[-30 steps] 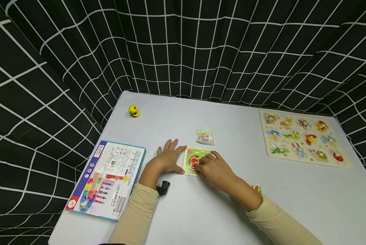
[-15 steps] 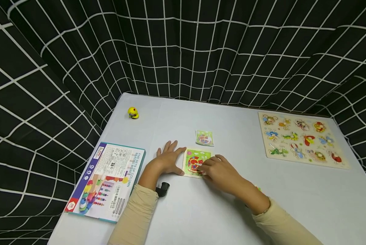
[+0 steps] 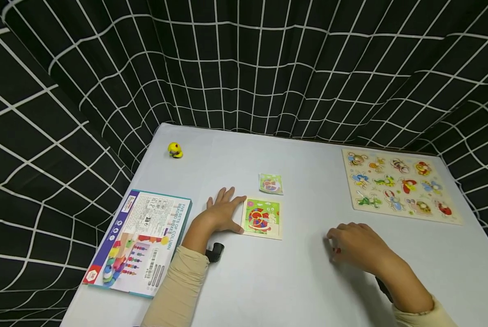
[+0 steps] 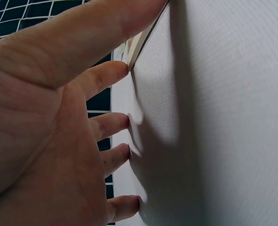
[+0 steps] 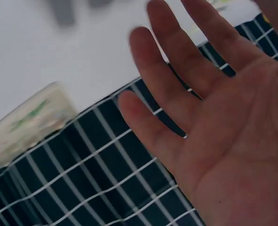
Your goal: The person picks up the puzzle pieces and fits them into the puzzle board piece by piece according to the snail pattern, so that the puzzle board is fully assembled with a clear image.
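A small square wooden puzzle board (image 3: 262,218) lies on the white table, with a red snail-like picture on a green ground. My left hand (image 3: 222,215) is at its left side, fingers spread. The thumb touches the board's lower left corner and the index finger its upper left; the other fingertips (image 4: 122,207) rest on the table. To the right of the board, my right hand (image 3: 360,245) is over the table with loosely bent fingers. A small red piece (image 3: 337,250) shows beneath it, mostly hidden. In the right wrist view the palm and fingers hold nothing visible.
A printed picture card (image 3: 271,184) lies beyond the board. At the left is a boxed bead toy (image 3: 141,240), and a yellow toy figure (image 3: 175,150) stands at the back left. A wooden insect peg puzzle (image 3: 399,186) lies back right. Black gridded cloth (image 3: 244,68) surrounds the table.
My right hand has left the puzzle board and moved right, to the small red piece its forearm had partly covered. The left hand stays at the board's left edge.
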Motion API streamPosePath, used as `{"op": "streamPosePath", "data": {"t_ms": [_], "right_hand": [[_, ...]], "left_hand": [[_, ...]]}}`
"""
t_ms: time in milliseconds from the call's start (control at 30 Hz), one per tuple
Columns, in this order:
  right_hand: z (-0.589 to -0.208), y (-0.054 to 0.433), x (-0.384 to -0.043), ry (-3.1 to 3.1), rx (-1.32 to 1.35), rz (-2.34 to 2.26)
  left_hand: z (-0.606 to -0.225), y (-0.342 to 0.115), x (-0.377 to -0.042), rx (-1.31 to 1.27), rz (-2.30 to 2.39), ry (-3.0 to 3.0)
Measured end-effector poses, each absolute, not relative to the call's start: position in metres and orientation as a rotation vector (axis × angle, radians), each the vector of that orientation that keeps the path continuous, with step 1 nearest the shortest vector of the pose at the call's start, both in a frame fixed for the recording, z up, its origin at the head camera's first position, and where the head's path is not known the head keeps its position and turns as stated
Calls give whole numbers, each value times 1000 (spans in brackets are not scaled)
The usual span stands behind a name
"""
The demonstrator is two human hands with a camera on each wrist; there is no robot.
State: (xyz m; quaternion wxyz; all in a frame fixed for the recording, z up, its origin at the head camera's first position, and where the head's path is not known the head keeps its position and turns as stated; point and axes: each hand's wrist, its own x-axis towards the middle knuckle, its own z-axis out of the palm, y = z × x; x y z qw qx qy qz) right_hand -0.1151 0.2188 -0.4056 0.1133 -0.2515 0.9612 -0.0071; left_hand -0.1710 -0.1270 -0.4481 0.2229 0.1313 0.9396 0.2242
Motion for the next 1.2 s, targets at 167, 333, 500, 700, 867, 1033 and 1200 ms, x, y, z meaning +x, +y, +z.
{"op": "streamPosePath", "data": {"t_ms": [167,333,500,700,867,1033,1200], "right_hand": [[-418,238,-106,2797,-712,-38],[-428,245,-103,2870,-774,-46],[-432,244,-102,2908,-775,-54],[-433,244,-101,2920,-782,-78],[-430,239,-102,2909,-835,-110],[-423,213,-109,2916,-956,-135],[-427,179,-121,2952,-1128,-122]], "left_hand": [[-447,-130,-171,358,628,2599],[-446,-131,-172,360,628,2604],[-446,-131,-172,356,623,2597],[-449,-130,-174,351,628,2593],[-449,-130,-172,358,612,2602],[-449,-129,-172,363,599,2608],[-451,-127,-173,364,617,2598]]}}
